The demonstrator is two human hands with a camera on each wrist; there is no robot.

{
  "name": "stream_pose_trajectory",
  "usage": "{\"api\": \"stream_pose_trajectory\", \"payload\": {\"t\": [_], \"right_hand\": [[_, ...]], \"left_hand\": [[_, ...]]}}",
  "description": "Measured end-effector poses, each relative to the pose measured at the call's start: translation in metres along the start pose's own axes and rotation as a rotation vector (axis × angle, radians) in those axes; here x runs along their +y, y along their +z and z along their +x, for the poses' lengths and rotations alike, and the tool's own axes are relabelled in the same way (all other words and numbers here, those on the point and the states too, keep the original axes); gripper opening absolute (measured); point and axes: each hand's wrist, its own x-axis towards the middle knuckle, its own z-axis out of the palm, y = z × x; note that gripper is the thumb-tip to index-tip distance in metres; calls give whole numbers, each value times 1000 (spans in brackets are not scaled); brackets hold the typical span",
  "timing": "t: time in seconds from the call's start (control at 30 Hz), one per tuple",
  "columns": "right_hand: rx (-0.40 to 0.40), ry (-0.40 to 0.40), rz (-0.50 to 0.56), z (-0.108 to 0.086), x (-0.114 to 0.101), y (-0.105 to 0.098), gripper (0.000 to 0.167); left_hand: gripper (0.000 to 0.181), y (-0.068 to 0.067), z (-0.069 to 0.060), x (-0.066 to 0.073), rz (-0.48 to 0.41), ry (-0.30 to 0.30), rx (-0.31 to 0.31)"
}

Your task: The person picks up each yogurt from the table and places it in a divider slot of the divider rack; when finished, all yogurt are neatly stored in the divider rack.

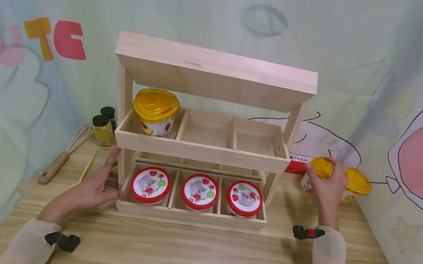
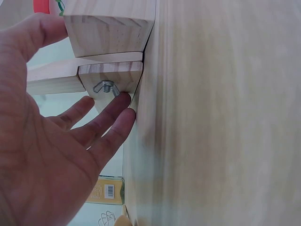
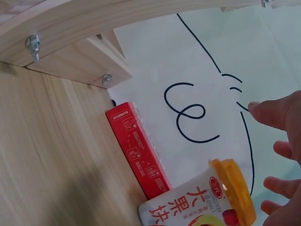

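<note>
A two-tier wooden rack (image 1: pixel 202 152) stands in the middle. My left hand (image 1: pixel 89 187) is at its lower left side, fingers extended; in the left wrist view the fingertips are by a wing nut (image 2: pixel 106 86), thumb against the lower tray. Over a yellow-lidded tub (image 1: pixel 320 166) on the right hovers my right hand (image 1: pixel 328 187). In the right wrist view its fingers are spread beside the lid, not gripping. Another yellow-lidded tub (image 1: pixel 359 182) stands just right of it. A third such tub (image 1: pixel 156 107) sits in the upper tier's left compartment.
Red-rimmed tubs (image 1: pixel 200 192) fill the lower tier's front compartments. A red pasta box (image 3: pixel 136 146) lies behind the right tub. To the left are black-capped jars (image 1: pixel 102 130), a whisk (image 1: pixel 69 149) and a thin yellow utensil (image 1: pixel 88 168). Curtains (image 1: pixel 219 12) hang behind.
</note>
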Motion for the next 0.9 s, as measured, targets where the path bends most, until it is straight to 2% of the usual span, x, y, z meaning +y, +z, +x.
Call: {"api": "stream_pose_trajectory", "payload": {"t": [0.23, 0.6, 0.73, 0.9], "right_hand": [[9, -11, -9, 4, 10, 6, 68], [27, -30, -2, 8, 24, 13, 68], [35, -60, -13, 9, 26, 15, 65], [44, -138, -47, 14, 36, 19, 54]], "left_hand": [[135, 2, -1, 1, -1, 17, 7], [135, 1, -2, 0, 7, 6, 8], [134, 1, -2, 1, 7, 1, 7], [134, 1, -1, 1, 3, 7, 7]]}}
